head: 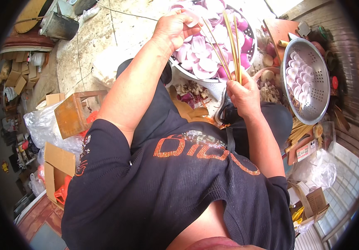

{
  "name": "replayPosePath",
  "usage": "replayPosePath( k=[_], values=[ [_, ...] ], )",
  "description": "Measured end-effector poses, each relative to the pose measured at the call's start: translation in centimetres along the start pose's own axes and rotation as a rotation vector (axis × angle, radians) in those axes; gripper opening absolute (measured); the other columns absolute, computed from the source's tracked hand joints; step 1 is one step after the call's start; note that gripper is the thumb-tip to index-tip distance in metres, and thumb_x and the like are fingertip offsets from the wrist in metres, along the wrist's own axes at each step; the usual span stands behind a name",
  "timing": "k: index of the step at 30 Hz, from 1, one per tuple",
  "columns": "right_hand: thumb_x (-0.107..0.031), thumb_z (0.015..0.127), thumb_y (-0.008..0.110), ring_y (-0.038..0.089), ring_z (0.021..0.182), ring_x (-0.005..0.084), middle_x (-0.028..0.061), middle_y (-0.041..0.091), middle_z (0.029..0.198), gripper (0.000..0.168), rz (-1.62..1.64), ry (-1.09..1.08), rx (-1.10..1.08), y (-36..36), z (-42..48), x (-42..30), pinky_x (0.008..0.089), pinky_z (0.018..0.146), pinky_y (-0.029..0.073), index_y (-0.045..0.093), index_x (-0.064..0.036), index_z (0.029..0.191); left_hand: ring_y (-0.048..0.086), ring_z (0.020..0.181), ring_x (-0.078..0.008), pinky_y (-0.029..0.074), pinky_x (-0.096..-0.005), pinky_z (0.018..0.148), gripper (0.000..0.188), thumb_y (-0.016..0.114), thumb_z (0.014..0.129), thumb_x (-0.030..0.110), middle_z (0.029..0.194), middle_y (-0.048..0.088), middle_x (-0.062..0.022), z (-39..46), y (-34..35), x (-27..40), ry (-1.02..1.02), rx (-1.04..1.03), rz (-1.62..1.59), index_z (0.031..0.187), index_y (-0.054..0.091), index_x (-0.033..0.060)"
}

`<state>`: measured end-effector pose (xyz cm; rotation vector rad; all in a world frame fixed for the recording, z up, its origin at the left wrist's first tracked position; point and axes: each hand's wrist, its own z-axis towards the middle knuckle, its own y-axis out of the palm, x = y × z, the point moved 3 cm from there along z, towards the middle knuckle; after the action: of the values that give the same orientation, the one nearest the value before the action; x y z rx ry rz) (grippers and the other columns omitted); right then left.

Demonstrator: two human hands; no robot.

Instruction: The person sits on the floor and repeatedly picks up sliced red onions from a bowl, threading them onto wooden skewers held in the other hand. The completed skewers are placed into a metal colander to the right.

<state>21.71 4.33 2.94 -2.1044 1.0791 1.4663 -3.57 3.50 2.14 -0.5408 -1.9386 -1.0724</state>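
Observation:
My left hand pinches a pale purple onion piece over the big bowl, close to the tip of a thin wooden skewer. Several bamboo skewers fan upward from my right hand, which grips their lower ends at the bowl's near rim. Loose onion layers, white and purple, fill the perforated metal bowl between and beyond my hands. Off to the right, a second metal colander holds onion pieces threaded on skewers.
Onion peelings lie on the floor between my legs. A wooden board, a bundle of skewers and a phone are at the right. On the left are a wooden stool, plastic bags, an open cardboard box and a dark pot.

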Motion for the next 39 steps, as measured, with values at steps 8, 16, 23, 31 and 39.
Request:
replayPosePath(
  k=[8, 16, 23, 31, 39],
  values=[
    [-0.006, 0.081, 0.053, 0.032, 0.037, 0.0053, -0.0001, 0.046, 0.059, 0.006, 0.168, 0.105, 0.036, 0.7, -1.3, 1.7, 0.0192, 0.032, 0.022, 0.050, -0.006, 0.086, 0.066, 0.075, -0.0200, 0.057, -0.0302, 0.065, 0.031, 0.056, 0.080, -0.002, 0.088, 0.063, -0.0106, -2.4, 1.5, 0.2, 0.077, 0.008, 0.239, 0.110, 0.050, -0.0004],
    [-0.005, 0.082, 0.053, 0.030, 0.032, 0.0093, 0.0038, 0.049, 0.058, 0.010, 0.411, 0.146, 0.052, 2.0, -3.2, 3.4, 0.0216, 0.031, 0.024, 0.049, -0.005, 0.092, 0.066, 0.076, -0.0173, 0.057, -0.0298, 0.063, 0.024, 0.061, 0.078, 0.002, 0.087, 0.063, -0.0100, -3.1, 1.8, -0.7, 0.180, -0.035, 0.450, 0.099, 0.049, 0.0008],
    [-0.007, 0.083, 0.052, 0.030, 0.032, 0.0093, 0.0045, 0.050, 0.059, 0.009, 0.480, 0.122, 0.046, 2.6, -3.0, 3.2, 0.0225, 0.031, 0.024, 0.049, -0.004, 0.091, 0.066, 0.076, -0.0187, 0.057, -0.0310, 0.064, 0.020, 0.058, 0.080, 0.001, 0.086, 0.062, -0.0092, -3.9, 2.9, -2.0, 0.187, -0.043, 0.397, 0.097, 0.048, -0.0003],
    [-0.006, 0.082, 0.052, 0.030, 0.031, 0.0094, 0.0054, 0.051, 0.060, 0.008, 0.494, 0.108, 0.061, 1.6, -2.7, 3.4, 0.0224, 0.031, 0.024, 0.048, -0.004, 0.089, 0.066, 0.078, -0.0199, 0.057, -0.0299, 0.064, 0.019, 0.055, 0.080, -0.003, 0.082, 0.059, -0.0082, -4.1, 4.2, -3.4, 0.076, -0.138, 0.442, 0.098, 0.049, -0.0003],
    [-0.007, 0.084, 0.053, 0.037, 0.035, 0.0103, 0.0067, 0.055, 0.063, 0.012, 0.450, 0.122, 0.181, 0.5, -1.2, 3.7, 0.0214, 0.034, 0.030, 0.051, -0.003, 0.095, 0.063, 0.073, -0.0141, 0.054, -0.0252, 0.061, 0.012, 0.058, 0.083, 0.001, 0.079, 0.060, -0.0037, -7.3, 5.4, -7.8, -0.127, -0.180, 0.408, 0.092, 0.051, 0.0028]
  ],
)
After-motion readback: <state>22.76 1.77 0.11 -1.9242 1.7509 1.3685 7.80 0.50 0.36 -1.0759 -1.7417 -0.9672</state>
